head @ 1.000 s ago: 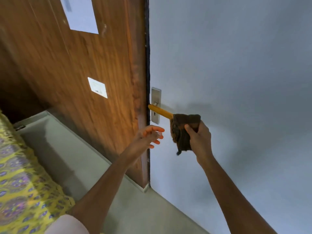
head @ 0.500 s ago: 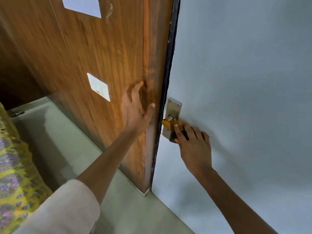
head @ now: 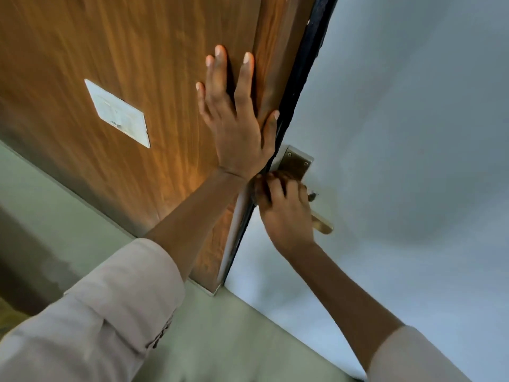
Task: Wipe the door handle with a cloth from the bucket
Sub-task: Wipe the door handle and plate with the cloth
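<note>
The brass door handle (head: 322,225) sticks out from a metal backplate (head: 296,164) on the pale grey door (head: 399,119). My right hand (head: 286,216) is closed around the handle's root, close to the backplate. It presses the dark cloth (head: 313,194) there; only a small dark corner shows past my knuckles, and the handle's tip shows below my hand. My left hand (head: 234,128) lies flat, fingers spread, on the wooden panel (head: 110,51) beside the door's black edge. It holds nothing. The bucket is out of view.
A white rectangular plate (head: 119,114) is fixed on the wooden panel left of my left hand. A greenish-grey floor (head: 234,340) runs under the panel and the door. Both my arms wear light sleeves.
My right hand slid the cloth from the handle's outer end to its root by the backplate. My left hand rose and settled flat on the wooden panel. The view moved closer.
</note>
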